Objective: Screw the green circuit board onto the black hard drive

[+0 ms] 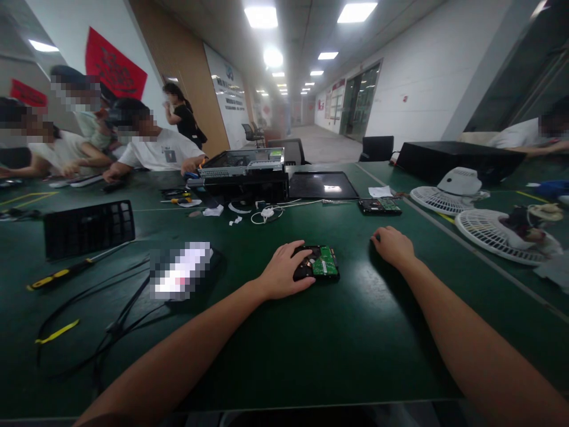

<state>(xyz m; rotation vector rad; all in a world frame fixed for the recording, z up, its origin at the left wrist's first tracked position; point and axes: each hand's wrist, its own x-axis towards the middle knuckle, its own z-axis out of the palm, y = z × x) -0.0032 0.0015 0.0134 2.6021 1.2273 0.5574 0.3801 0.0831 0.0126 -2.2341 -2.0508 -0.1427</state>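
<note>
A hard drive (326,264) lies on the green tabletop with its green circuit board facing up. My left hand (284,270) is closed around its left end, thumb along the near edge and fingers over the far edge and top. To the right, my right hand (395,246) rests on the table, apart from the drive, with its fingers curled in. Something small and dark shows at those fingers, too little to name. Beyond that hand lies a second hard drive (380,206), also with its board up.
An opened computer case (244,178) and a dark flat panel (323,185) stand at the back. White fan parts (498,234) lie right, before a black case (457,159). Left are a screwdriver (66,276), a black vented panel (89,228), cables and a blurred phone-like object. Several people sit around.
</note>
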